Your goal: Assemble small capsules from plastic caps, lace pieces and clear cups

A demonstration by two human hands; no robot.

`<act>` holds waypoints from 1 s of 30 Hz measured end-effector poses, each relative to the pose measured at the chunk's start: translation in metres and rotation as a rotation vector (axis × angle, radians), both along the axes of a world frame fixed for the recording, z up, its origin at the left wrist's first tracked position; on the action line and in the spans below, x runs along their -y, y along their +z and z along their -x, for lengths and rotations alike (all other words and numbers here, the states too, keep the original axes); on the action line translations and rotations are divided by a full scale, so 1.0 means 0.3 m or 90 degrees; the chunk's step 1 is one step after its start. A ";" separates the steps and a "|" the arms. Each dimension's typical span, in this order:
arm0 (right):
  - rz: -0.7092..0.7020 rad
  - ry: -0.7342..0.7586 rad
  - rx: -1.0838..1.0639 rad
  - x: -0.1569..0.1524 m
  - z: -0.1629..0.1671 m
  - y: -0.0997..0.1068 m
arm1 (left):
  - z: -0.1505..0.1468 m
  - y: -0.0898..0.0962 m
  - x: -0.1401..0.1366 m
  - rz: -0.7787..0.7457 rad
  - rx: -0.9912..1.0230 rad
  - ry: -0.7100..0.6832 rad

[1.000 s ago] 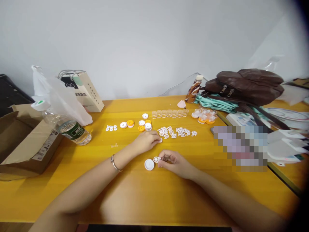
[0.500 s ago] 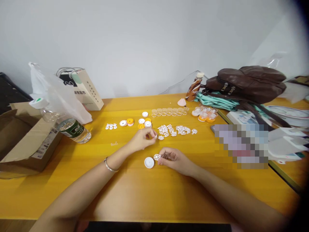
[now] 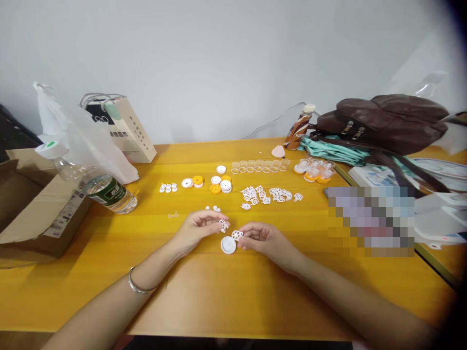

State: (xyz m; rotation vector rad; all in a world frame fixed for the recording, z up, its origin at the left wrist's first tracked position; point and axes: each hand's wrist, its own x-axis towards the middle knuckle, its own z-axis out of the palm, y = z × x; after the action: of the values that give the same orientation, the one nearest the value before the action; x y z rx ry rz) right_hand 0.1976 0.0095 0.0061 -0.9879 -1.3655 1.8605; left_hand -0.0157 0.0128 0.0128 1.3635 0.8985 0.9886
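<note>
My left hand (image 3: 204, 227) pinches a small white openwork plastic piece (image 3: 223, 225) between thumb and fingers. Close by on the right, my right hand (image 3: 260, 239) grips a second white plastic piece (image 3: 237, 236) with spoke-like cut-outs. Just below the two pieces, a round white plastic disc (image 3: 228, 245) with a raised rim lies on the table. Beyond my hands is a scattered group of similar white openwork pieces (image 3: 251, 194). A few tiny white round parts (image 3: 213, 208) sit just past my left hand.
White and orange round discs (image 3: 221, 184), clear plastic cups in rows (image 3: 260, 166) and small white knobs (image 3: 168, 187) stand farther back. A water bottle (image 3: 109, 189) and cardboard box (image 3: 44, 209) are left. At right are a brown bag (image 3: 383, 124) and drink bottle (image 3: 298, 129).
My left hand has come back toward me from the scattered pieces, now with a white openwork piece in its fingers. My right hand keeps its piece near the disc.
</note>
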 end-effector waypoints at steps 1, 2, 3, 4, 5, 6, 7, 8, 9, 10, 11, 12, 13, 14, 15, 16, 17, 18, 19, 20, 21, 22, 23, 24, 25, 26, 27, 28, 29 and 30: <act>0.009 -0.001 -0.002 0.003 0.003 0.004 | -0.003 0.002 0.004 0.000 0.002 0.006; 0.017 0.000 -0.003 0.005 0.005 0.009 | -0.007 0.005 0.010 -0.001 0.002 0.008; 0.023 0.003 -0.003 0.007 0.007 0.012 | -0.011 0.010 0.016 -0.005 0.002 0.005; 0.029 0.009 -0.004 0.009 0.008 0.015 | -0.014 0.014 0.023 -0.012 0.001 0.001; 0.032 0.017 -0.005 0.010 0.009 0.016 | -0.017 0.018 0.030 -0.024 -0.003 -0.005; 0.033 0.025 -0.006 0.012 0.009 0.017 | -0.020 0.022 0.036 -0.047 -0.012 -0.012; 0.032 0.034 -0.007 0.013 0.009 0.016 | -0.022 0.026 0.040 -0.081 -0.029 -0.022; 0.030 0.042 -0.007 0.014 0.008 0.016 | -0.023 0.028 0.043 -0.125 -0.049 -0.030; 0.028 0.049 -0.006 0.014 0.006 0.016 | -0.023 0.030 0.045 -0.178 -0.075 -0.037; 0.026 0.054 -0.006 0.015 0.005 0.016 | -0.022 0.031 0.044 -0.234 -0.105 -0.041; 0.025 0.059 -0.007 0.015 0.003 0.017 | -0.021 0.031 0.043 -0.288 -0.135 -0.040; 0.026 0.062 -0.008 0.015 0.001 0.018 | -0.019 0.030 0.041 -0.337 -0.164 -0.033; 0.028 0.064 -0.010 0.015 0.000 0.019 | -0.016 0.028 0.038 -0.381 -0.191 -0.025; 0.030 0.067 -0.013 0.015 -0.002 0.021 | -0.013 0.025 0.036 -0.420 -0.217 -0.021; 0.034 0.069 -0.017 0.014 -0.003 0.022 | -0.009 0.021 0.035 -0.451 -0.240 -0.023; 0.038 0.071 -0.022 0.014 -0.004 0.024 | -0.006 0.018 0.034 -0.476 -0.260 -0.026; 0.041 0.072 -0.026 0.013 -0.005 0.024 | -0.003 0.016 0.034 -0.496 -0.278 -0.028; 0.042 0.073 -0.029 0.013 -0.005 0.024 | -0.001 0.014 0.034 -0.512 -0.295 -0.028; 0.041 0.076 -0.030 0.012 -0.006 0.024 | 0.001 0.014 0.035 -0.525 -0.308 -0.027; 0.039 0.080 -0.028 0.012 -0.006 0.024 | 0.002 0.015 0.037 -0.536 -0.320 -0.025; 0.036 0.083 -0.024 0.011 -0.007 0.024 | 0.003 0.017 0.039 -0.546 -0.330 -0.025; 0.033 0.086 -0.021 0.011 -0.007 0.025 | 0.003 0.019 0.041 -0.556 -0.340 -0.028; 0.030 0.087 -0.017 0.011 -0.007 0.025 | 0.003 0.022 0.043 -0.565 -0.349 -0.032; 0.027 0.088 -0.015 0.011 -0.007 0.026 | 0.003 0.024 0.044 -0.575 -0.359 -0.036; 0.023 0.088 -0.013 0.011 -0.007 0.026 | 0.003 0.026 0.046 -0.586 -0.370 -0.037; 0.019 0.087 -0.012 0.012 -0.006 0.026 | 0.002 0.027 0.047 -0.597 -0.381 -0.037; 0.013 0.085 -0.010 0.012 -0.004 0.026 | 0.001 0.027 0.048 -0.611 -0.393 -0.037; 0.008 0.081 -0.007 0.014 -0.003 0.026 | 0.000 0.027 0.050 -0.625 -0.404 -0.036; 0.000 0.072 -0.003 0.015 0.000 0.025 | -0.003 0.026 0.053 -0.638 -0.412 -0.031; -0.008 0.061 0.003 0.017 0.002 0.024 | -0.007 0.025 0.056 -0.650 -0.418 -0.021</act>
State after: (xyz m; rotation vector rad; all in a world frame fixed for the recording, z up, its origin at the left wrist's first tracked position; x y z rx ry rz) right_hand 0.1969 0.0045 0.0134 -0.9368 -1.4485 1.9177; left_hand -0.0137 -0.0041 0.0204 2.6645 0.8420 1.0222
